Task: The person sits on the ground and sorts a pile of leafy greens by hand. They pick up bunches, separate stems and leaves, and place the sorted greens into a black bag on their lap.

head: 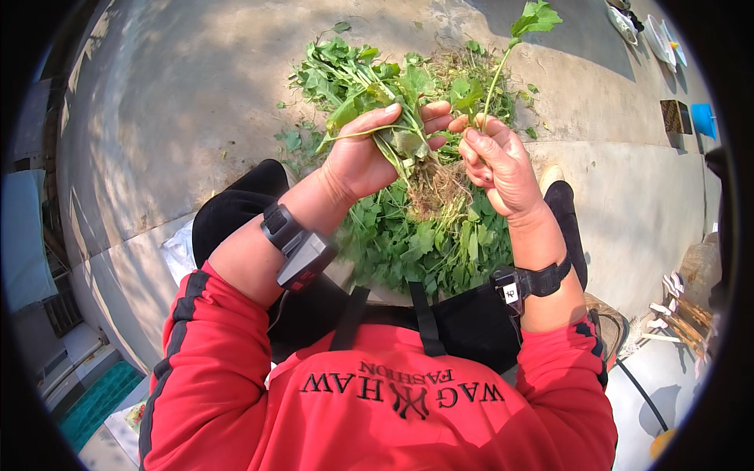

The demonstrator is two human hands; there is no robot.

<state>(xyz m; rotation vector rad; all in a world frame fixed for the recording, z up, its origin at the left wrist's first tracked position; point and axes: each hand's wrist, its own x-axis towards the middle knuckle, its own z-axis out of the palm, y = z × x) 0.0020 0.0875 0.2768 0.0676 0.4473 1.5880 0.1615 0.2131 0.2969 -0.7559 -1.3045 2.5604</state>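
Note:
A bunch of leafy green plants point(406, 138) with roots lies across my left hand point(368, 147), held under the thumb while the other fingers are partly spread. To its right, my right hand point(495, 159) pinches the thin stem of a single leafy sprig point(498, 76) between thumb and fingers; the sprig points up and away. Brown roots point(436, 188) hang below the bunch. Between my legs lies a large heap of green leafy plants point(424, 247). Beyond my hands, another leafy pile point(336, 73) rests on the ground, beside a tangle of stems and roots point(471, 70).
Pale concrete ground point(171, 118) surrounds the plants, with loose leaves scattered about. At the far right stand a dark box point(675, 116), a blue container point(703, 120) and white basins point(658, 42). A white plastic bag point(178, 252) lies by my left leg.

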